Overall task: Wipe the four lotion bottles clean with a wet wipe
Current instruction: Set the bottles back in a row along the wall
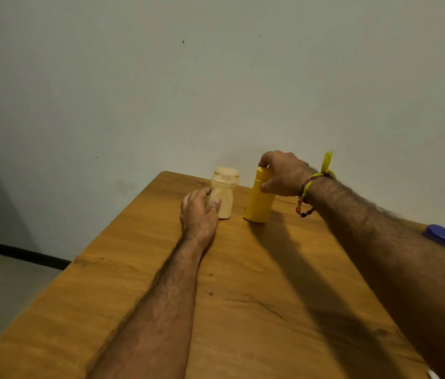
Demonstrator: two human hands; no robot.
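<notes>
Two lotion bottles stand upright near the far edge of the wooden table (243, 283). My left hand (199, 212) grips the lower body of the cream bottle (224, 195), thumb on its front. To its right is the yellow bottle (259, 203); my right hand (281, 173) holds it around its cap and upper part, fingers curled over the top. A blue cap (439, 235) of another bottle shows at the right, mostly hidden behind my right forearm. No wet wipe is in view.
A plain wall rises just behind the table's far edge. The table's left edge drops to a grey floor (5, 291) with a dark skirting strip. A thread bracelet with beads hangs on my right wrist.
</notes>
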